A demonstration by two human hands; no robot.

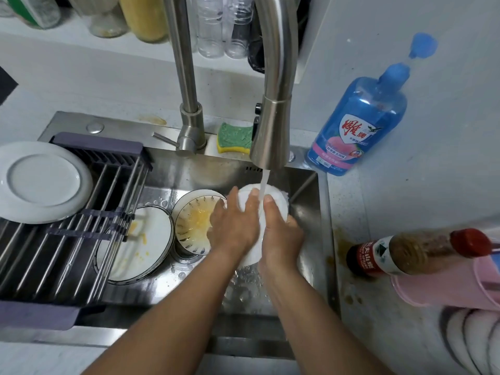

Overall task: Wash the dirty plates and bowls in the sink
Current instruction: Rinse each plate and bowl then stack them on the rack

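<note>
Blue detergent bottle [359,125] labelled 雕牌 at sink [309,185] back right corner, brown bottle [411,253] label partly 夫山泉, left hand [234,228] and right hand [281,236] close together gripping white dish [278,197] under faucet [270,136], dirty bowl [193,223] beside

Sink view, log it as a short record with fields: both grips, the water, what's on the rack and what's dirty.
left grip: holds white dish, thumb on its face
right grip: holds the same dish
faucet: running, stream lands on the dish
rack: one white plate at its far left
dirty in sink: bowl with yellow residue; dark-rimmed plate, partly under the rack
</note>
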